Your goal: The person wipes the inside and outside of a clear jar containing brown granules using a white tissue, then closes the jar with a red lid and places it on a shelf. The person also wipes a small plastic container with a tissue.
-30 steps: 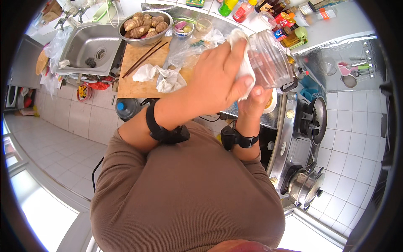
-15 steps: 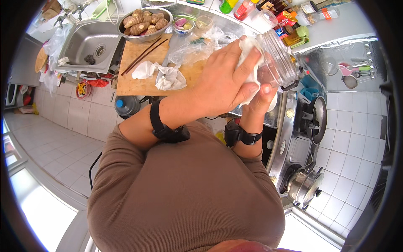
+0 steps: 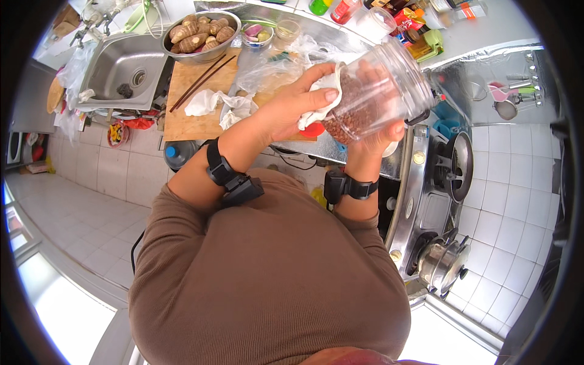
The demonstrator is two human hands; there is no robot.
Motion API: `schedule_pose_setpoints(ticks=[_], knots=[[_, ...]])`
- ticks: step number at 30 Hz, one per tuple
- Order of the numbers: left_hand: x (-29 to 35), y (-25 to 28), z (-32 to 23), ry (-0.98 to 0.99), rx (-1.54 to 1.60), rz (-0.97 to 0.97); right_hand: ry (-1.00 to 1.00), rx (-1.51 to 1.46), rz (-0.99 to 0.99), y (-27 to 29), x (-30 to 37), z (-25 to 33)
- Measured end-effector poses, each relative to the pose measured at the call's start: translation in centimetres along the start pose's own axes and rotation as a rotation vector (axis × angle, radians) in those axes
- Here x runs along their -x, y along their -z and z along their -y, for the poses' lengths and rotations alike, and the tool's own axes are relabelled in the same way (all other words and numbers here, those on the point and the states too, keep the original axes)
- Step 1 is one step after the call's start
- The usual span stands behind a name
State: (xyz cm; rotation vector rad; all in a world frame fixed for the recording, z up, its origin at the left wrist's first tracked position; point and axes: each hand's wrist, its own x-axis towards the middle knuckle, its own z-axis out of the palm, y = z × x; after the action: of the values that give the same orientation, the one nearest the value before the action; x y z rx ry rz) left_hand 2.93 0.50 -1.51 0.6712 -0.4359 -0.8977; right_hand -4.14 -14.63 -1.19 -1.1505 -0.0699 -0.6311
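A clear ridged jar point(image 3: 380, 91) with reddish-brown granules point(image 3: 350, 118) gathered toward its base is held up above the counter. It lies tilted, its threaded mouth toward the right. From below and behind, my right hand point(image 3: 380, 139) is wrapped round the jar; some of its fingers show through the plastic. My left hand point(image 3: 291, 108) pinches a white paper towel point(image 3: 327, 100) against the jar's base end. Just under that hand, part of a red rounded object point(image 3: 312, 129) is visible. More crumpled white towels point(image 3: 237, 108) rest on the wooden cutting board point(image 3: 193, 125).
Dark chopsticks point(image 3: 201, 85) lie across the board. A metal bowl of taro point(image 3: 204, 56), a small bowl of onions point(image 3: 258, 36) and a plastic bag point(image 3: 267, 76) are behind. The sink point(image 3: 103, 73) is left; a stove with a pan point(image 3: 460, 167) and pot point(image 3: 441, 264) is right.
My left hand has moved from the jar's side down and left to its base end, with the towel. The jar is tilted differently, and its granules now show.
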Motion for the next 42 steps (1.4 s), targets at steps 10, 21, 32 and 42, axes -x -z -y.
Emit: schedule_pose_setpoints(ticks=[10, 21, 32, 42], knots=[[0.3, -0.5, 1.1, -0.526, -1.002, -0.238, 0.034, 0.026, -0.120, -1.5, -0.1, -0.2], [-1.0, -0.8, -1.0, -0.635, -1.278, -0.264, -0.050, -0.042, -0.057, -1.2, -0.2, -0.6], [-2.5, 0.4, -2.2, -0.164, -0.415, -0.385, -0.130, -0.031, -0.017, -1.4, -0.3, -0.6], [-1.9, 0.5, -1.0, -0.472, -0.715, -0.226, -0.141, 0.006, -0.037, -1.2, -0.7, -0.6]])
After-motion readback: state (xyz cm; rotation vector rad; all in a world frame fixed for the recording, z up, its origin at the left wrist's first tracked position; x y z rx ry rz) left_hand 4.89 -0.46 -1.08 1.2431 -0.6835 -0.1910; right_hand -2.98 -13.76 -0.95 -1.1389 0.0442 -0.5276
